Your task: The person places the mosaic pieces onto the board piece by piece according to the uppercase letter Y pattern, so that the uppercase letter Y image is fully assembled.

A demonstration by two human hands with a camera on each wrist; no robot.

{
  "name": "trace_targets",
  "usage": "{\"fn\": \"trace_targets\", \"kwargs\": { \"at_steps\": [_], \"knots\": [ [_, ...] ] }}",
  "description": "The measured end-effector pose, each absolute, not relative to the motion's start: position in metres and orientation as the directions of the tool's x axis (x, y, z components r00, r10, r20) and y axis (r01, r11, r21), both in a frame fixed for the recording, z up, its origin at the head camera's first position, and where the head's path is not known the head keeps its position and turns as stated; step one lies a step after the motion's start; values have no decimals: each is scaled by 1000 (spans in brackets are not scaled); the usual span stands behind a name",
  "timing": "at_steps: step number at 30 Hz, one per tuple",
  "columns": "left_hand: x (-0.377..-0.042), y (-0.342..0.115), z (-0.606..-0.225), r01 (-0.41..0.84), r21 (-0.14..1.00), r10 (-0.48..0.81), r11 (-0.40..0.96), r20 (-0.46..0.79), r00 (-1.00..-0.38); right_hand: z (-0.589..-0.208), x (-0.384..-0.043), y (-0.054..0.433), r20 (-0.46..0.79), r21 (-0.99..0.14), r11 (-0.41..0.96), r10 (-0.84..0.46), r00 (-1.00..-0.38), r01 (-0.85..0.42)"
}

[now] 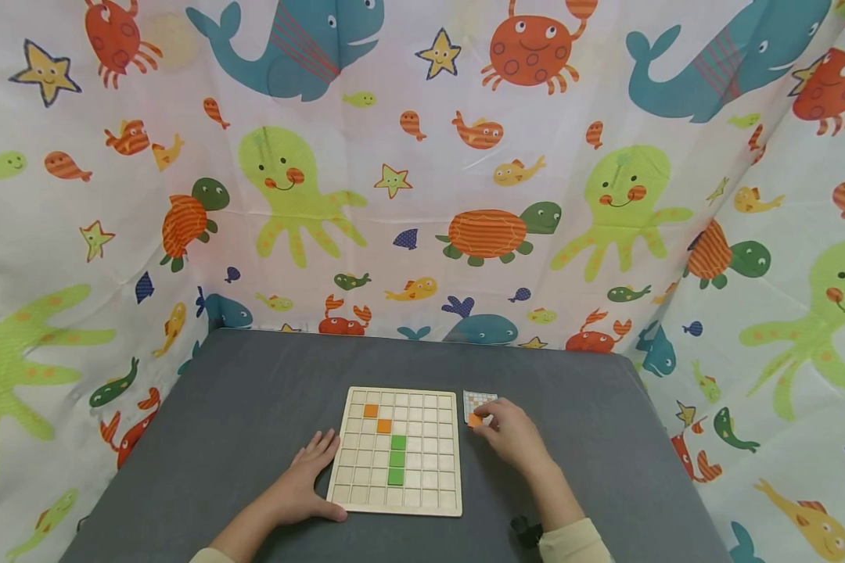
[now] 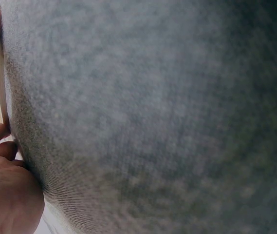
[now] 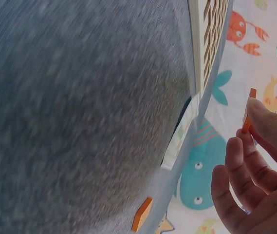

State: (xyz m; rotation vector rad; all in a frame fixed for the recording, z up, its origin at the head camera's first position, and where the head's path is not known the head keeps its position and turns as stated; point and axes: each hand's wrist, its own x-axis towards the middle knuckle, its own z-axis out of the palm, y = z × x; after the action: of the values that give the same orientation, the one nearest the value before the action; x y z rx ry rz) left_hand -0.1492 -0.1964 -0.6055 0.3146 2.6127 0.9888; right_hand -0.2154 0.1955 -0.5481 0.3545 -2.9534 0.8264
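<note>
A wooden grid board point(image 1: 433, 461) lies on the table, holding orange square tiles point(image 1: 371, 410) and green square tiles point(image 1: 396, 476) in some of its cells. My left hand point(image 1: 299, 485) rests at its left edge, fingers extended along the side and thumb at the near corner. To the right of the board, my right hand point(image 1: 514, 438) pinches an orange tile point(image 3: 249, 112) between thumb and fingers, raised above the table in the right wrist view. Partly behind that hand is a small printed grid card point(image 1: 480, 399). Another orange tile point(image 3: 142, 214) lies on the table past the card.
The dark grey table point(image 1: 267, 399) is ringed by a white curtain point(image 1: 436, 172) printed with sea animals. A small black object point(image 1: 526, 533) sits by the right wrist.
</note>
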Motion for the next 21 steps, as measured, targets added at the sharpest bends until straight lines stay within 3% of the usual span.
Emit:
{"fn": "trace_targets", "kwargs": {
  "at_steps": [21],
  "knots": [
    [-150, -197, -604, 86, 666, 312, 741, -229, -922, -548, -227, 146, 114, -528, 764, -369, -922, -371]
  ]
}}
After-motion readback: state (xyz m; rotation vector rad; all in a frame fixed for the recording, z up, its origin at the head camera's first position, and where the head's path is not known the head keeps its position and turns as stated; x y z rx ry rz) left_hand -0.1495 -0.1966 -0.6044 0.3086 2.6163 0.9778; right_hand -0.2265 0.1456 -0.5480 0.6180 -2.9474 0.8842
